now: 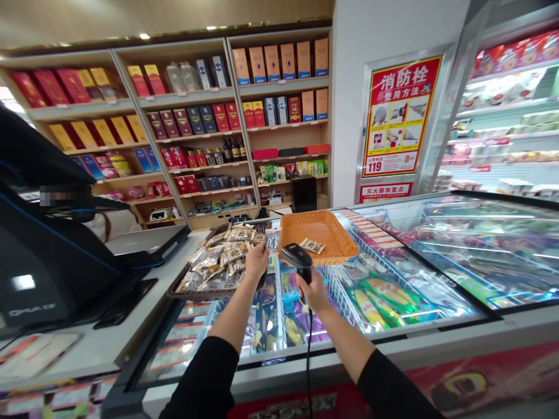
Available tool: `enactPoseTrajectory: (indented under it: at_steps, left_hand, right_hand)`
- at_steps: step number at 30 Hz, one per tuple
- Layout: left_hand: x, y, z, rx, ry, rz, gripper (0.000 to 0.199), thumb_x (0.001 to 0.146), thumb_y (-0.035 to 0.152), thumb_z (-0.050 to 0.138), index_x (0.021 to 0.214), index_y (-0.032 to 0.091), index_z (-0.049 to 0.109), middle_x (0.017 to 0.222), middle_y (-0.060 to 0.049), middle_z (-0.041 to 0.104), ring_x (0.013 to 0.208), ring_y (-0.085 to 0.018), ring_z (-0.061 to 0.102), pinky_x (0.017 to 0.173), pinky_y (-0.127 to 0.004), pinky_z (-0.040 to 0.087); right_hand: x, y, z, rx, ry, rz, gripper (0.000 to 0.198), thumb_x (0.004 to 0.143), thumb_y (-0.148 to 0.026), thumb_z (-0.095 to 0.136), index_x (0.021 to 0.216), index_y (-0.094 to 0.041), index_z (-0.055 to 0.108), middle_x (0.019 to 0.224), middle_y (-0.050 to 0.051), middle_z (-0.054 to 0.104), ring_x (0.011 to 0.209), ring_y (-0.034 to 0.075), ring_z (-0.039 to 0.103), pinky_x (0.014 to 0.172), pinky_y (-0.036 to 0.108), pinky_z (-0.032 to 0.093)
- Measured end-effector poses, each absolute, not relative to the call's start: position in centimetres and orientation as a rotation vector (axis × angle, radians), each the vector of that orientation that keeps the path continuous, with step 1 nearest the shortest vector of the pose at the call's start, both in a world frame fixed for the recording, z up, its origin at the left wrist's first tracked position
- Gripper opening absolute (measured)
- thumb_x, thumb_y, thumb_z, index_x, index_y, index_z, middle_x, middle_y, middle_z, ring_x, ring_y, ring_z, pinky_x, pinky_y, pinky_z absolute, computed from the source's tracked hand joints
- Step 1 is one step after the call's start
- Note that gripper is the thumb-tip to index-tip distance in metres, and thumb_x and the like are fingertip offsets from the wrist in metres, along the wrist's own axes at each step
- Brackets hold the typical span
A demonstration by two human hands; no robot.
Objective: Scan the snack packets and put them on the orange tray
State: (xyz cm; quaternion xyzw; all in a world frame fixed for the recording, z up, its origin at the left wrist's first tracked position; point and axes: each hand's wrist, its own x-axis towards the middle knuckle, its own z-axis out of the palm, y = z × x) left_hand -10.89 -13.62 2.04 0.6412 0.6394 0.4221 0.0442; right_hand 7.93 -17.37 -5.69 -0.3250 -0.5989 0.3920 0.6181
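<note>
My left hand [257,260] is closed on the edge of a small clear snack packet [273,239], held up between the two baskets. My right hand [314,290] grips the handle of a black barcode scanner [297,256], whose head points left toward that packet. A cable [309,343] hangs from the scanner past the freezer's front. Left of my left hand, a dark woven basket [192,295] is heaped with similar packets [227,253]. The orange woven basket [332,224] behind the scanner holds one visible packet [312,246].
Both baskets rest on a glass-topped chest freezer [437,317] full of bagged goods. At left, a black checkout machine [52,256] stands on a counter [131,314]. Shelves [192,139] of boxed goods line the back wall, beside a red poster [402,116].
</note>
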Motion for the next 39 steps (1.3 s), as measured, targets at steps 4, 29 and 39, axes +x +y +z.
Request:
enactPoseTrajectory:
  at_steps: [4, 29, 39]
  left_hand:
    - [-10.9, -13.4, 1.9, 2.027, 1.899, 1.268, 0.032, 0.084, 0.028, 0.048, 0.105, 0.020, 0.070, 0.094, -0.005, 0.074, 0.089, -0.021, 0.067, 0.077, -0.024, 0.045]
    - [-10.3, -14.2, 2.3, 2.130, 1.885, 1.194, 0.040, 0.086, 0.028, 0.046, 0.118, 0.016, 0.067, 0.088, -0.006, 0.075, 0.080, -0.021, 0.066, 0.070, -0.024, 0.045]
    - [-10.2, -14.2, 2.4, 2.155, 1.974, 1.127, 0.039, 0.088, 0.024, 0.045, 0.118, 0.015, 0.067, 0.071, -0.004, 0.070, 0.069, -0.018, 0.064, 0.064, -0.023, 0.042]
  right_hand:
    - [7.4, -18.0, -5.2, -0.665, -1.306, 1.016, 0.024, 0.084, -0.043, 0.057, 0.080, -0.020, 0.051, 0.045, -0.007, 0.047, 0.035, 0.011, 0.043, 0.039, 0.023, 0.036]
    - [6.6, -18.3, -5.0, -0.558, -1.223, 1.104, 0.029, 0.085, -0.048, 0.055, 0.077, -0.022, 0.046, 0.050, -0.007, 0.049, 0.036, 0.008, 0.042, 0.039, 0.022, 0.036]
    - [6.7, -18.5, -4.9, -0.560, -1.277, 1.077, 0.033, 0.085, -0.049, 0.055, 0.070, -0.021, 0.048, 0.047, -0.006, 0.048, 0.036, 0.010, 0.045, 0.040, 0.024, 0.037]
